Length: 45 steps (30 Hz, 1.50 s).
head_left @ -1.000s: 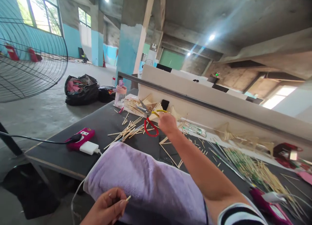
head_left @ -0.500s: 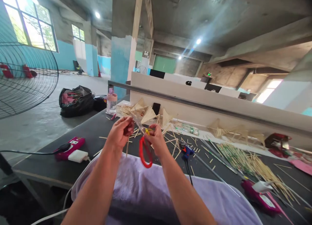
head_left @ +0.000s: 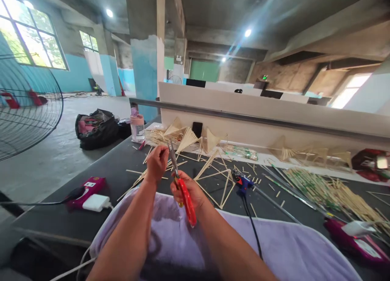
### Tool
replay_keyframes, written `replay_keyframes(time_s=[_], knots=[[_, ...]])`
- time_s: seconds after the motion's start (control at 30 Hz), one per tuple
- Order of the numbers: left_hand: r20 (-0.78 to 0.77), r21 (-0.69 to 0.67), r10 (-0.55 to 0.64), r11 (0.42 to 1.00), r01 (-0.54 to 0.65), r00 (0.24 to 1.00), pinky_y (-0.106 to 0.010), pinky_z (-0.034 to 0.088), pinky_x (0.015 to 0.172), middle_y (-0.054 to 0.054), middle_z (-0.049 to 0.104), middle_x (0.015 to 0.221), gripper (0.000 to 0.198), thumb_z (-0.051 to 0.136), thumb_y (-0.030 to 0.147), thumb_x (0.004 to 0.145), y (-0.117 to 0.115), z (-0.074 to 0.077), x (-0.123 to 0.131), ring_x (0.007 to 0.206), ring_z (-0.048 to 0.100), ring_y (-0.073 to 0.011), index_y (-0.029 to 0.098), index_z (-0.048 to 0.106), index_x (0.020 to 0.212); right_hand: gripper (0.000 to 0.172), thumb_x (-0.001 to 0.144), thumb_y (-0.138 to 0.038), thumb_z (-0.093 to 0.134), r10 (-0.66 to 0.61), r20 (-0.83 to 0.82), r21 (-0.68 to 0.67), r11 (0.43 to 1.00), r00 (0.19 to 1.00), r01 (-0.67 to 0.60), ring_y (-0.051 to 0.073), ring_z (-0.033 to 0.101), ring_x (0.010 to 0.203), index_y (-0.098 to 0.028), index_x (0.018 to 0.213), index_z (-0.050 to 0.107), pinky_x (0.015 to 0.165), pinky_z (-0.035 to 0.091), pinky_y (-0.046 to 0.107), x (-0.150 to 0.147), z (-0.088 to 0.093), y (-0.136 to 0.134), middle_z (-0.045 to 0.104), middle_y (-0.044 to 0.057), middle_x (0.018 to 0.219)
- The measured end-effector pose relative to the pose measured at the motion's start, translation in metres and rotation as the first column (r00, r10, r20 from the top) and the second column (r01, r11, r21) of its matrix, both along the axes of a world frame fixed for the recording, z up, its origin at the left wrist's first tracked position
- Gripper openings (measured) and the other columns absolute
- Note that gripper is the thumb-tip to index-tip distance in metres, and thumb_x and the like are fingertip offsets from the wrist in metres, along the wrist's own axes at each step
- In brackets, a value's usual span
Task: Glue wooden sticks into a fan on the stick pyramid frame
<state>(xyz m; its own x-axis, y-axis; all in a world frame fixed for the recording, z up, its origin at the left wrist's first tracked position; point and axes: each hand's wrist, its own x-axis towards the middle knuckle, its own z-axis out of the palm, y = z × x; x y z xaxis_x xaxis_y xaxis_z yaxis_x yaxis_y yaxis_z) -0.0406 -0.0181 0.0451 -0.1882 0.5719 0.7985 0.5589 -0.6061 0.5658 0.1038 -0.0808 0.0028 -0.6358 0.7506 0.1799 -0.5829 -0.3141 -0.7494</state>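
My right hand (head_left: pixel 190 191) grips red-handled scissors (head_left: pixel 185 197) with the blades pointing up and away. My left hand (head_left: pixel 157 163) is pinched on a thin bamboo stick right beside the blades (head_left: pixel 172 159); the stick is mostly hidden by the fingers. Both hands hover above a lilac cloth (head_left: pixel 274 248) that covers my lap at the near edge of a dark table (head_left: pixel 118 159).
Loose bamboo sticks (head_left: pixel 332 191), fan-shaped stick pieces (head_left: pixel 185 139), a blue glue gun (head_left: pixel 242 182) with black cord, a pink power strip (head_left: pixel 87 187) with white charger, a bottle (head_left: pixel 137 124) and a second pink tool (head_left: pixel 356 240) lie on the table. A fan cage (head_left: pixel 27 118) stands left.
My right hand picked the scissors off the table and brought them close. My left hand rose from my lap with the stick to meet the blades. The view dropped slightly.
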Motion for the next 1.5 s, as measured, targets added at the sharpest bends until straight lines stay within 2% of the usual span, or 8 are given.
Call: replay_keyframes(time_s=[0.27,0.4,0.63,0.9,1.03,1.13,1.3,1.5], knots=[[-0.212,-0.024,0.030,0.999,-0.036,0.977,-0.024,0.040,0.064,-0.001,0.060,0.071,0.013,0.048,0.024,0.084,0.005,-0.017,0.017,0.066,0.053,-0.0127,0.019,0.058,0.077,0.024,0.075,-0.023,0.058,-0.033,-0.098,-0.108,0.994,0.995,0.022,0.003,0.032,0.039,-0.023,0.099,0.052,0.037,0.027,0.013,0.009,0.004,-0.006,0.059,-0.002,0.067],[-0.225,-0.010,0.018,1.000,-0.021,0.974,-0.023,0.040,0.067,-0.001,0.061,0.074,0.013,0.048,0.025,0.085,0.008,-0.023,0.022,0.070,0.055,-0.0127,0.019,0.058,0.079,0.025,0.079,-0.024,0.056,-0.069,-0.082,-0.139,0.989,0.994,0.057,0.006,0.041,0.045,-0.025,0.103,0.051,0.042,0.033,0.016,0.013,0.005,-0.003,0.062,-0.001,0.072],[-0.241,-0.075,0.037,0.996,-0.057,0.970,-0.023,0.039,0.065,0.000,0.061,0.072,0.011,0.049,0.021,0.082,0.011,-0.025,0.022,0.068,0.053,-0.0126,0.019,0.059,0.077,0.035,0.076,-0.035,0.059,-0.190,-0.034,-0.172,0.968,0.981,0.182,0.006,0.035,0.043,-0.027,0.109,0.051,0.038,0.022,0.016,0.021,0.011,0.000,0.060,0.000,0.071],[-0.198,-0.102,0.071,0.990,-0.092,0.978,-0.024,0.037,0.066,-0.001,0.061,0.072,0.013,0.050,0.026,0.083,0.011,-0.024,0.019,0.068,0.052,-0.0126,0.019,0.060,0.078,0.042,0.074,-0.052,0.053,-0.091,-0.183,-0.104,0.992,0.979,0.072,0.007,0.025,0.050,-0.024,0.105,0.054,0.041,0.024,0.018,0.031,0.029,-0.015,0.051,0.002,0.082],[-0.188,-0.102,0.045,0.993,-0.065,0.981,-0.024,0.038,0.066,-0.001,0.060,0.071,0.013,0.050,0.024,0.082,0.009,-0.022,0.020,0.066,0.051,-0.0123,0.018,0.060,0.076,0.039,0.075,-0.049,0.044,-0.135,-0.140,-0.075,0.989,0.981,0.125,0.007,0.024,0.049,-0.025,0.104,0.053,0.047,0.035,0.021,0.036,0.031,-0.021,0.051,0.001,0.079],[-0.174,-0.107,0.030,0.993,-0.049,0.984,-0.024,0.038,0.065,0.000,0.059,0.069,0.012,0.050,0.023,0.082,0.007,-0.021,0.020,0.064,0.050,-0.0120,0.018,0.059,0.076,0.048,0.080,-0.056,0.030,-0.078,-0.016,-0.050,0.996,0.997,0.077,0.006,0.025,0.043,-0.025,0.110,0.050,0.052,0.042,0.028,0.039,0.028,-0.021,0.057,0.001,0.076],[-0.151,-0.128,0.071,0.988,-0.090,0.986,-0.025,0.037,0.061,0.000,0.057,0.065,0.011,0.050,0.017,0.079,0.005,-0.019,0.019,0.060,0.049,-0.0125,0.018,0.057,0.071,0.066,0.080,-0.071,0.023,0.013,0.157,-0.048,0.999,0.987,-0.006,0.009,0.042,0.040,-0.018,0.107,0.052,0.050,0.043,0.031,0.040,0.015,-0.018,0.059,0.002,0.066],[-0.162,-0.102,0.065,0.991,-0.082,0.985,-0.025,0.038,0.063,-0.002,0.059,0.068,0.011,0.049,0.016,0.079,0.003,-0.015,0.017,0.063,0.051,-0.0136,0.018,0.058,0.072,0.051,0.078,-0.059,0.049,0.060,0.138,0.042,0.997,0.989,-0.066,0.016,0.056,0.054,-0.019,0.108,0.051,0.055,0.047,0.033,0.035,0.019,-0.026,0.060,0.002,0.068]])
